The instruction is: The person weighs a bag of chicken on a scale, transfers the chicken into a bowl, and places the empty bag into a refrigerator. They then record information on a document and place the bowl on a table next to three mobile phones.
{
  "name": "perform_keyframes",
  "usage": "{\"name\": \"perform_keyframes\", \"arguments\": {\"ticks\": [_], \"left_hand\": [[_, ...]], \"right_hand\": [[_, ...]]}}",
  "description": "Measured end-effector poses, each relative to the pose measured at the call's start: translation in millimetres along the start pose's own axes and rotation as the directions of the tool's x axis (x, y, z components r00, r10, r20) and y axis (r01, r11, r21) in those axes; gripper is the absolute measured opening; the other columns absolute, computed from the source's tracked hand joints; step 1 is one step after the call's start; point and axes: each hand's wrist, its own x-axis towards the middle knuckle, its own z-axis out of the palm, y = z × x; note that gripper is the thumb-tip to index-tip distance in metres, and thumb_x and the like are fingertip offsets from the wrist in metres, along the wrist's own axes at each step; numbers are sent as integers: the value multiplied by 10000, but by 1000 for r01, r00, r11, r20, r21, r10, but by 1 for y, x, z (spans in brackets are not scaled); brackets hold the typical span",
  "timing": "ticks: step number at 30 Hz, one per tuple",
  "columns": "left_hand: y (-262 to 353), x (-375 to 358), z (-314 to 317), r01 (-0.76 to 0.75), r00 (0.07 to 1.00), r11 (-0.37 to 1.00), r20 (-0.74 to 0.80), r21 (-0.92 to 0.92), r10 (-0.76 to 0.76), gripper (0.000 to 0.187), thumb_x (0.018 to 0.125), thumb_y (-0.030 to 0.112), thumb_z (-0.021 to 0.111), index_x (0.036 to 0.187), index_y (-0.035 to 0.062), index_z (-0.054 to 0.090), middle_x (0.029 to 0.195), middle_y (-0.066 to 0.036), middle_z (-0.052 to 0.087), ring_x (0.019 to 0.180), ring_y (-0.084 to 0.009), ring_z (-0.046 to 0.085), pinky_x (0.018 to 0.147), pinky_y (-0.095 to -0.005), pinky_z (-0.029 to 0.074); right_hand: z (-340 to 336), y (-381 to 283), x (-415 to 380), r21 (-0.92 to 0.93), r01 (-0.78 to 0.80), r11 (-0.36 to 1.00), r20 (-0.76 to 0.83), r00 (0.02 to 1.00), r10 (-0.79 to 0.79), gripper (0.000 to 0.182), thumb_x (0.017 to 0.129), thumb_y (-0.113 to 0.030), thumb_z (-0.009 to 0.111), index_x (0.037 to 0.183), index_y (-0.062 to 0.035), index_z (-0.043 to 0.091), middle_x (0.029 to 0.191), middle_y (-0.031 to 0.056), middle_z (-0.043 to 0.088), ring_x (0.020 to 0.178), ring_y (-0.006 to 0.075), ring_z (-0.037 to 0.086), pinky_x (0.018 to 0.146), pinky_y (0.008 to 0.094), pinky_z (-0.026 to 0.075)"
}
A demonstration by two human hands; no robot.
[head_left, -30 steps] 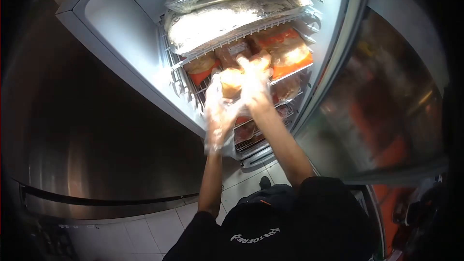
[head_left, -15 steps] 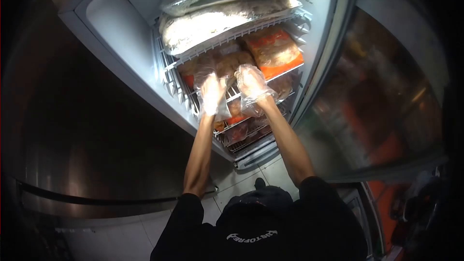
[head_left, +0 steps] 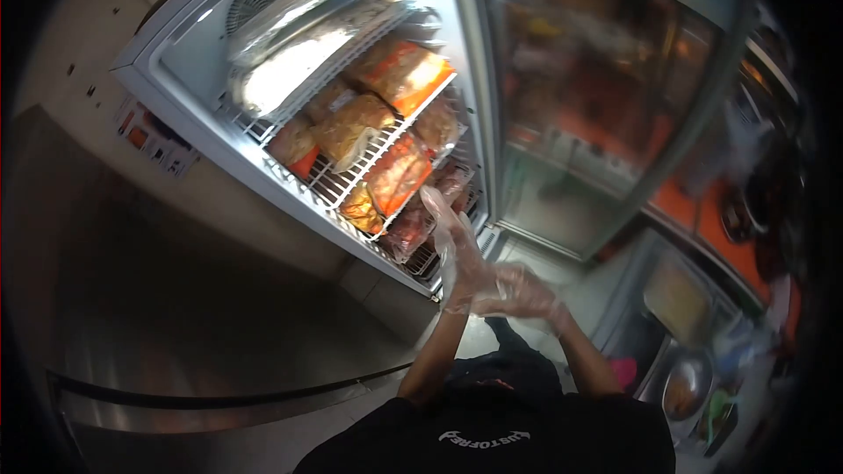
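One open refrigerator (head_left: 230, 145), with left hand (head_left: 457, 250) and right hand (head_left: 518, 292) together in front of it

Cabinet stands on the far side, interior lit, wire shelves stocked. A dark steel panel (head_left: 219, 272) fills the near left, with a curved bar running along its lower part. The glass door (head_left: 606, 114) is swung open to the right. The person, at the near side, wears a dark shirt (head_left: 421, 448) with pale lettering across it.

Top shelf in view: large wrapped packs (head_left: 316, 57), stacked. Shelf below: an orange-marked bag (head_left: 404, 77) at the right, a tan bag (head_left: 356, 127) in the middle and an orange-edged bag (head_left: 294, 145) at the left. The tan bag lies on the wires, its loose clear plastic trailing toward the near edge; both hands are well apart from it. Next shelf down: a red-and-orange bag (head_left: 399, 174), with a yellowish bag (head_left: 360, 208) to its left. Dark red bags (head_left: 408, 233) lie lower again.

Both hands wear clear plastic gloves. Left hand: raised toward the shelves, fingers extended, grasping nothing. Right hand: overlaps the heel of the left, fingers partly bent; blur prevents telling whether they pinch the glove.

Near right: a metal bowl (head_left: 691, 370) with food inside and, to its left, a smaller pink item (head_left: 623, 373)
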Motion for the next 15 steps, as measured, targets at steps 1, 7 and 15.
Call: {"name": "perform_keyframes", "arguments": {"ticks": [1, 7, 15], "left_hand": [[8, -16, 5, 214, 975, 957, 96, -198, -199, 692, 957, 560, 268, 1464, 91, 227, 1528, -124, 218, 1399, -262, 213, 1118, -465, 111], [-15, -113, -11, 226, 970, 931, 151, -286, -189, 773, 951, 632, 261, 1352, -11, 415, 1393, -205, 407, 1364, -317, 306, 1141, -512, 183], [78, -252, 18, 638, 410, 685, 908, -352, 84, 585, 942, 501, 446, 1226, -6, 507, 1037, -225, 620, 879, -302, 654, 795, -390, 551]], "right_hand": [[13, -4, -26, -12, -24, 1000, -33, 999, 24, 319, 870, -333, 674, 949, -24, 663, 796, 106, 644, 732, 220, 637, 681, 377, 512], [78, -33, -166, -115, -246, 962, -99, 967, 235, 267, 926, -273, 567, 960, -21, 649, 862, 148, 645, 817, 299, 628, 773, 377, 517], [30, -48, -303, 231, -419, 878, -931, 168, 325, 596, 925, -366, 598, 1344, 12, 406, 1350, 244, 448, 1245, 350, 473, 1021, 415, 412]]}}
